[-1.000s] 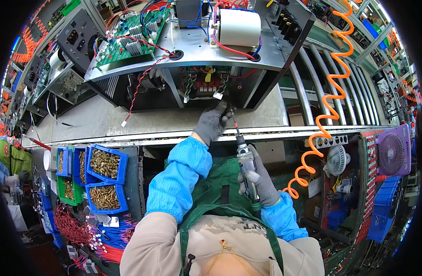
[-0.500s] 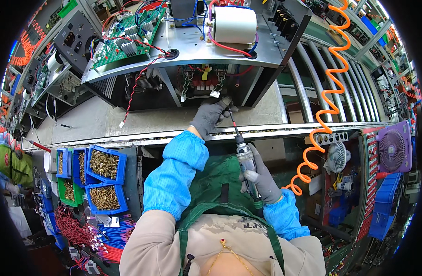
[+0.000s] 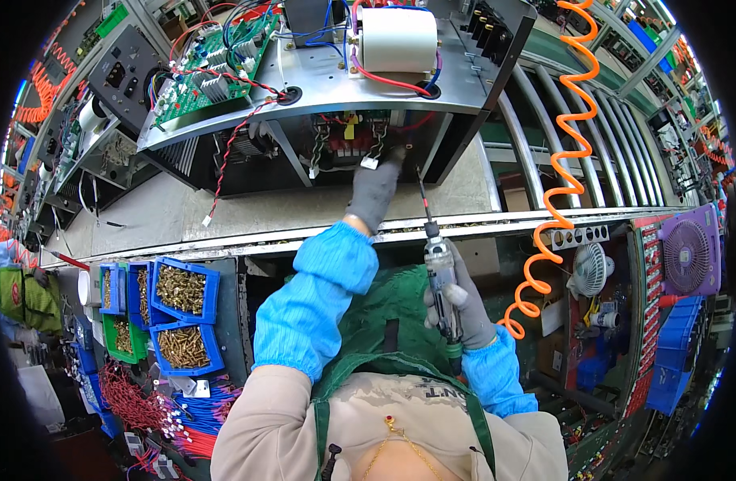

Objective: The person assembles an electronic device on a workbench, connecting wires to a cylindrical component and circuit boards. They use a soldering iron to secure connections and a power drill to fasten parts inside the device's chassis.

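In my gloved right hand I hold a power screwdriver, its thin bit angled up toward the metal chassis. The bit's tip is just in front of the chassis's open side, near the dark right wall. My gloved left hand reaches into that opening, its fingertips blurred and partly lost against the dark interior. Close to those fingers hangs a white connector on twisted wires. Whether the left hand holds anything cannot be made out. On top of the chassis are a large white cylinder and a green circuit board.
Blue bins of brass-coloured fasteners stand at left, above red and blue wire bundles. A coiled orange hose hangs at right, before metal rollers. A red twisted wire dangles from the chassis. Fans stand far right.
My left hand has left the screwdriver's bit and moved forward into the chassis opening. The screwdriver has shifted slightly to the right, with its bit now apart from the left hand.
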Available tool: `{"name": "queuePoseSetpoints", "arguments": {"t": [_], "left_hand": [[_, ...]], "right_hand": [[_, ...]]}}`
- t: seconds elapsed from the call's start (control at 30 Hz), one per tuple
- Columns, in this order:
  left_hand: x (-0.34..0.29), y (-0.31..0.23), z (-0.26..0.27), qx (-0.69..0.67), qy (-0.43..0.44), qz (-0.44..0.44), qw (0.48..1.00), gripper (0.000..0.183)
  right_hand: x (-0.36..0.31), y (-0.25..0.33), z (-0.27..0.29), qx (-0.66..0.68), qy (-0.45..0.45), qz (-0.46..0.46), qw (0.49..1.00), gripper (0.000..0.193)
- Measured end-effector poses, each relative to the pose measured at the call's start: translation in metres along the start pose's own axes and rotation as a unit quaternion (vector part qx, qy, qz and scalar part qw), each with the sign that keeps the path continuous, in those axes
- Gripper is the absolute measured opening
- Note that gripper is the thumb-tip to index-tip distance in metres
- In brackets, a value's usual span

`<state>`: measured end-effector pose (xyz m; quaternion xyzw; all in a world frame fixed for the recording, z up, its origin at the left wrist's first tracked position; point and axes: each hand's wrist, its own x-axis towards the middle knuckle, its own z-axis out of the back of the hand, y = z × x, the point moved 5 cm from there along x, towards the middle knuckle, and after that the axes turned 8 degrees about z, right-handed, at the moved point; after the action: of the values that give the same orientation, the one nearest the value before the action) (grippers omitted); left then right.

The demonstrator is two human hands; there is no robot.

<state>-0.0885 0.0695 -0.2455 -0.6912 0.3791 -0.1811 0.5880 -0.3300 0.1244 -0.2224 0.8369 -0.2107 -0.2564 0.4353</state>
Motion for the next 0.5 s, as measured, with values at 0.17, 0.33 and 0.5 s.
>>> {"name": "queuePoseSetpoints", "arguments": {"t": [0.17,0.33,0.5], "left_hand": [[0.025,0.021,-0.010,0.558,-0.091,-0.381,0.732,0.027],[0.013,0.002,-0.009,0.485,-0.033,-0.360,0.796,0.027],[0.009,-0.012,-0.014,0.452,-0.003,-0.262,0.852,0.024]], "right_hand": [[0.009,0.006,-0.001,-0.044,-0.020,0.017,0.999,0.086],[0.008,0.002,0.004,-0.042,-0.011,0.002,0.999,0.091],[0.004,0.001,0.005,-0.044,-0.009,0.004,0.999,0.091]]}}
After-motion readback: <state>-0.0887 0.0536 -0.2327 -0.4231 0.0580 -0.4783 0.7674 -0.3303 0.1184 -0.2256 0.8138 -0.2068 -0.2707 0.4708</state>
